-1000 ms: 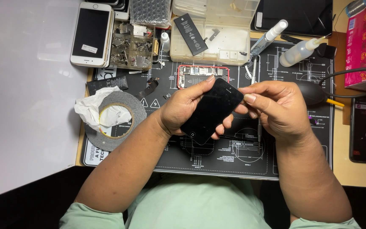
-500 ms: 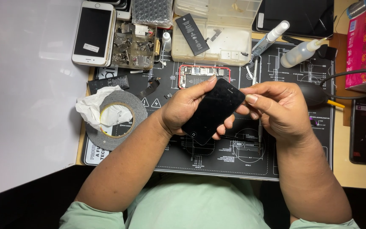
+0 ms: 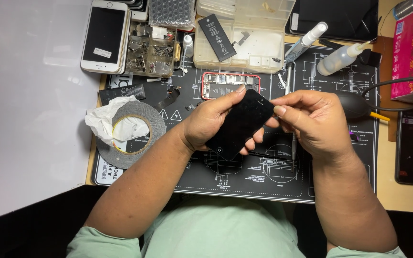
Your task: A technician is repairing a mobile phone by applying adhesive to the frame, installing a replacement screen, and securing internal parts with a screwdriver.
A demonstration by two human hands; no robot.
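head view: black screen (image 3: pixel 241 125) between hands (image 3: pixel 264 122)

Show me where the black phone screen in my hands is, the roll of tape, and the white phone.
black phone screen (image 3: pixel 242 123), head view, middle of its dark glass face.
roll of tape (image 3: pixel 154 125), head view, right side of the grey ring.
white phone (image 3: pixel 104 34), head view, middle of its dark display.

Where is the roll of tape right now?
In the head view, the roll of tape lies flat at the left edge of the black work mat, with crumpled white tissue against it, left of the left hand.
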